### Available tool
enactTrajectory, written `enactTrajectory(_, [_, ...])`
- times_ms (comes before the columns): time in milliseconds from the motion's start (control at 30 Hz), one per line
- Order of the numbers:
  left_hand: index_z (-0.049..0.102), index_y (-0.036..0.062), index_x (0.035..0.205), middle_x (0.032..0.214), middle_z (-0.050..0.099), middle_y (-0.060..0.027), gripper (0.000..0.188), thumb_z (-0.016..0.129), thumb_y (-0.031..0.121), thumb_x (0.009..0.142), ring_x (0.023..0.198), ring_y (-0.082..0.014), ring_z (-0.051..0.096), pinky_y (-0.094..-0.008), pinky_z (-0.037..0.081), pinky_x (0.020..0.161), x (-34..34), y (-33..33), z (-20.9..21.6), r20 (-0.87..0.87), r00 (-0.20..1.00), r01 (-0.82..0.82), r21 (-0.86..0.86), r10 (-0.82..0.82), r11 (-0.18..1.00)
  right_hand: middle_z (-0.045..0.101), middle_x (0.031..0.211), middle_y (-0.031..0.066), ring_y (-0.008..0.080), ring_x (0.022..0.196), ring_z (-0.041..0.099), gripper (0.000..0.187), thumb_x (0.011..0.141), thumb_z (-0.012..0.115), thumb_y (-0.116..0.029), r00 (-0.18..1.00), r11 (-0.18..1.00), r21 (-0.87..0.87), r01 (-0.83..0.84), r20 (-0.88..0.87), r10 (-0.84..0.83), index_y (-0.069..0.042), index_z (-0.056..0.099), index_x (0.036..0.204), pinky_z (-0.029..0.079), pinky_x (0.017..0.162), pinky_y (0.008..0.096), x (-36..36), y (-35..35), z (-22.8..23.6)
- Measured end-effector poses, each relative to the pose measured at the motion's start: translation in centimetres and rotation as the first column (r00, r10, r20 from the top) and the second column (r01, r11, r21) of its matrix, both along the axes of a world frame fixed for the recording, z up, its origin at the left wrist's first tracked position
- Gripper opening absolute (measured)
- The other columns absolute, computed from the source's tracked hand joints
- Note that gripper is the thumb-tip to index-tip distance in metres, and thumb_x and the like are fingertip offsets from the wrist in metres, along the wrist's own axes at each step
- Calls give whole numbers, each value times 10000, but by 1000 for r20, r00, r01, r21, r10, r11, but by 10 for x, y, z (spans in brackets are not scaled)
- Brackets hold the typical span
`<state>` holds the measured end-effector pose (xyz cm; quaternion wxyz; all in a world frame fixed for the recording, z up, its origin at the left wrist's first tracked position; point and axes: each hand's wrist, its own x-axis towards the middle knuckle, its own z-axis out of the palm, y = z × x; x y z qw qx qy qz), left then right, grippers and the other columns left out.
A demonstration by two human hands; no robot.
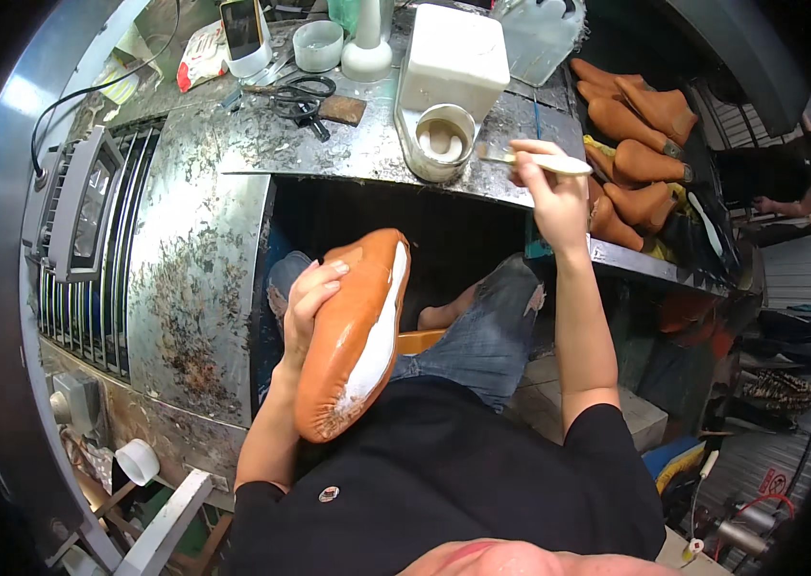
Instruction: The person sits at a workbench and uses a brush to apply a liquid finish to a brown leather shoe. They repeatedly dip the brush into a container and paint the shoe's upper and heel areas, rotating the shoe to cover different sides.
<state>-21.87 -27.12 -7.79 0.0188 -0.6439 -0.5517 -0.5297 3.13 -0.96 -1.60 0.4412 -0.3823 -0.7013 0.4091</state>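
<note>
My left hand (pixel 314 300) grips an orange-brown leather shoe upper (pixel 346 336), tilted with its underside turned partly to the right. A white sole-shaped piece (pixel 374 336) shows along that underside, with gathered leather at its edge. Between the fingers of my right hand (pixel 549 187) is a brush (pixel 564 165) with a pale handle, held level above the bench's edge. Its bristles point left, toward a round cup (pixel 439 144) of whitish liquid, and stand apart from it. The cup sits at the front of a white box-shaped dispenser (pixel 456 58).
More brown shoe uppers (pixel 650 161) are piled at the right. Scissors (pixel 305 96), a phone (pixel 242 31) and a translucent bowl (pixel 317 46) lie on the stained metal bench (pixel 194 278). A lamp (pixel 84 206) stands at the left. Another person (pixel 775 178) is at far right.
</note>
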Motion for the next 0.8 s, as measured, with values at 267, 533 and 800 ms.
enactTrajectory(267, [463,100,1323,1355,653,-173,642,851,77,813,1256,-360,648,-575,439,1140,-16,18,-2,-120,992,-20,59,27,998,788,1024,86,127,818,709,190,1004,732,-144,923,958,214,-191,371,101,-1,774,1122,555,744,274,-30,10,-4])
enactTrajectory(533, [480,120,1321,1399,646,-154,487,750,133,917,1304,-378,624,-593,384,1175,-20,27,4,-197,980,16,98,4,995,771,966,139,273,865,757,149,961,754,-130,937,882,440,-171,349,8,1,769,1030,579,782,355,-27,-3,-1])
enactTrajectory(800, [473,123,1321,1398,646,-148,485,742,122,917,1316,-378,619,-607,354,1197,-21,34,10,-235,972,24,141,10,990,710,794,80,139,699,689,243,1074,651,-229,930,948,-317,26,-341,-139,-1,730,1045,562,644,289,-1,-20,-20])
